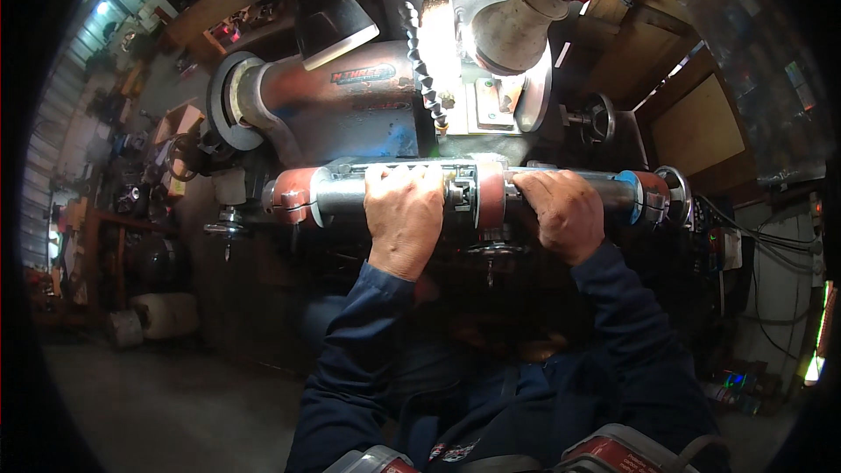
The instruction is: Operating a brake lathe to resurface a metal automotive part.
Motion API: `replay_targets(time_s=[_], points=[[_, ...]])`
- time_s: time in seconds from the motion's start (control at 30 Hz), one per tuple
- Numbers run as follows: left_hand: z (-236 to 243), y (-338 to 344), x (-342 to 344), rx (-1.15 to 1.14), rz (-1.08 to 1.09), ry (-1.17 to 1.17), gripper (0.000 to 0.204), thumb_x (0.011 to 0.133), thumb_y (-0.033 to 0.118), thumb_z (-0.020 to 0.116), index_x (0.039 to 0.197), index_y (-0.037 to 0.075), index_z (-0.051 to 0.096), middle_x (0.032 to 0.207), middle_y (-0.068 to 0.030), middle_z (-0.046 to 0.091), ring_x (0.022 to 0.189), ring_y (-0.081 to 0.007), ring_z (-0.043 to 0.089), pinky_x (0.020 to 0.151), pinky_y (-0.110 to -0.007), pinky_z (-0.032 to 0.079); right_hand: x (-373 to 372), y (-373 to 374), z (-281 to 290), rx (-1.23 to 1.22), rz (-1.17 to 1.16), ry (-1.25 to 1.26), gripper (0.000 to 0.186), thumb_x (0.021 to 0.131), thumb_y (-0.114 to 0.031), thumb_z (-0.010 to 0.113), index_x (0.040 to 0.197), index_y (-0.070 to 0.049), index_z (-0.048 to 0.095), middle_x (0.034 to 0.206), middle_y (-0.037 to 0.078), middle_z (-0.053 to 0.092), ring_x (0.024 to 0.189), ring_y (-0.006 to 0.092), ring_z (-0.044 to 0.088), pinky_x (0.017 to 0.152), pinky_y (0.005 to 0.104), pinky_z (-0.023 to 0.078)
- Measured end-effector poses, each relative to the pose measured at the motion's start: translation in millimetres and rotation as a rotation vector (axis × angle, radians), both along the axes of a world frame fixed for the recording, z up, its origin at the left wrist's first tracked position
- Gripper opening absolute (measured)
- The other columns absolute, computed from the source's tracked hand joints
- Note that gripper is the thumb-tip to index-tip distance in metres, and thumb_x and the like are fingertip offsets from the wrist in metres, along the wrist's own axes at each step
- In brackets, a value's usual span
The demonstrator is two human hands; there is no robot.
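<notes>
A thick round metal bar [343, 197] lies crosswise on the machine in front of me. Reddish-brown split clamps grip it at the left [296, 196] and right [652, 198]. Between my hands sits a reddish-brown collar [491, 196] with bright metal fittings beside it. My left hand [404, 215] is closed over the bar left of the collar, knuckles up. Just right of the collar, my right hand [561, 213] curls over the bar, its fingertips near the collar. Both palms and the undersides of the grips are hidden.
Behind the bar stands a large red-and-grey machine housing [324, 96]. A black lamp [328, 22], a lit pale lamp [517, 26] and a segmented hose [420, 61] hang over it. Handwheels jut out below the bar [498, 249] and at right [598, 118]. Cables [762, 241] run along the right.
</notes>
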State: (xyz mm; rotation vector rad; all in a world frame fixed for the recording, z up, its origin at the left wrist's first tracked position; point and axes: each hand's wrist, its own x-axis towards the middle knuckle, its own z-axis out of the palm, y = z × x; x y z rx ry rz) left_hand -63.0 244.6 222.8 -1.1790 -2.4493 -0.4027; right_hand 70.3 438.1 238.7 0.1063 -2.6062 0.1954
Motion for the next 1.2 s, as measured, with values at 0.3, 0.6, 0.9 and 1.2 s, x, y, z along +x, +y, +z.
replay_targets(time_s=[0.3, 0.6, 0.9, 1.2], points=[[7, -19, 1, 0.020, -0.112, -0.118, 0.041, 0.067, 0.018, 0.076, 0.105, 0.007, 0.066, 0.098, -0.0109, 0.068, 0.096, -0.0293, 0.063, 0.091, -0.045, 0.044, 44, 19, 50, -0.307, -0.165, 0.180, 0.050, 0.090, -0.018, 0.070, 0.134, -0.002, 0.054, 0.130, 0.017, 0.060, 0.118, 0.0339, 0.058, 0.099, 0.0402, 0.046], [24, -19, 3, 0.068, -0.274, -0.095, 0.072, 0.071, 0.055, 0.076, 0.120, 0.003, 0.063, 0.109, -0.0143, 0.069, 0.103, -0.0329, 0.064, 0.099, -0.045, 0.041, 142, 122, 4, -0.440, -0.847, 0.246, 0.043, 0.104, -0.034, 0.050, 0.131, 0.000, 0.056, 0.113, 0.020, 0.066, 0.106, 0.0329, 0.064, 0.092, 0.0403, 0.049], [18, -19, 3, 0.024, -0.232, -0.037, 0.068, 0.074, 0.061, 0.071, 0.111, 0.004, 0.066, 0.104, -0.0123, 0.071, 0.097, -0.0309, 0.065, 0.093, -0.044, 0.041, 121, 112, -8, -0.417, -0.765, 0.266, 0.040, 0.105, -0.036, 0.047, 0.123, -0.002, 0.058, 0.103, 0.021, 0.070, 0.094, 0.0382, 0.070, 0.080, 0.0419, 0.054], [16, -16, 2, 0.033, -0.234, -0.079, 0.073, 0.076, 0.068, 0.065, 0.110, 0.003, 0.066, 0.101, -0.0137, 0.070, 0.098, -0.0337, 0.065, 0.096, -0.046, 0.041, 120, 119, -14, -0.316, -0.817, 0.286, 0.040, 0.104, -0.035, 0.048, 0.119, -0.001, 0.061, 0.105, 0.021, 0.070, 0.096, 0.0381, 0.069, 0.082, 0.0431, 0.054]])
